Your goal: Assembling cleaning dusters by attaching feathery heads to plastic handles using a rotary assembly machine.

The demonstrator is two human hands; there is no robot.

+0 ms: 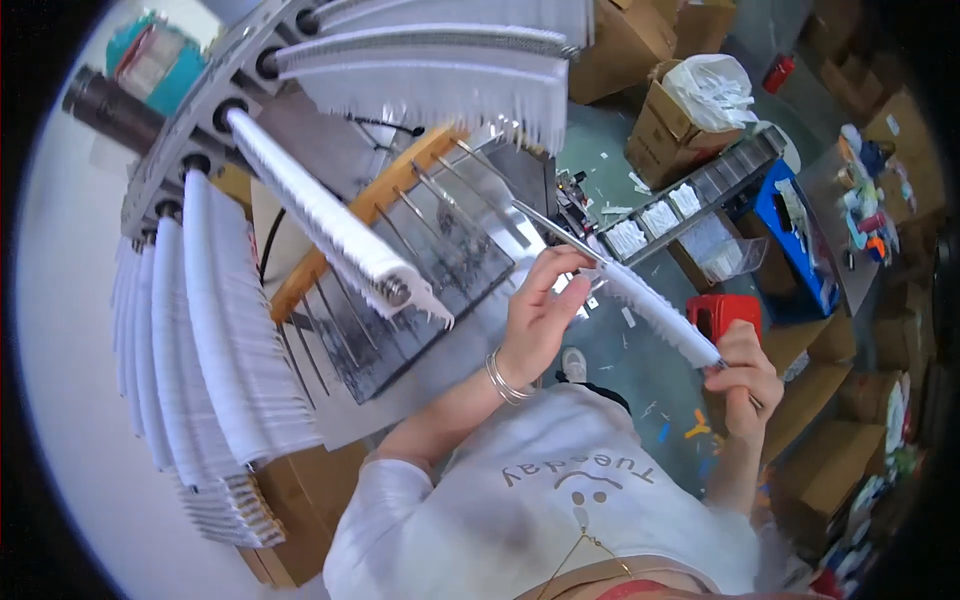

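Note:
A thin metal rod (553, 228) slants in front of me, wrapped along much of its length by a white fringed strip (655, 307). My right hand (745, 380) is closed round the rod's lower end, just past the white wrapping. At the strip's upper end, the thumb and fingers of my left hand (545, 312) pinch its edge beside the bare rod. Left of my hands, a large metal wheel rack (205, 115) carries several white fringed rolls on spokes; one roll (320, 205) points toward me.
Beneath the wheel, a wooden bar with metal prongs (375, 195) stands over a grey table. A red stool (726, 313) is below my right hand. To the right are a conveyor with white bundles (700, 195), a blue bin (790, 230) and cardboard boxes (670, 135). Scraps litter the floor.

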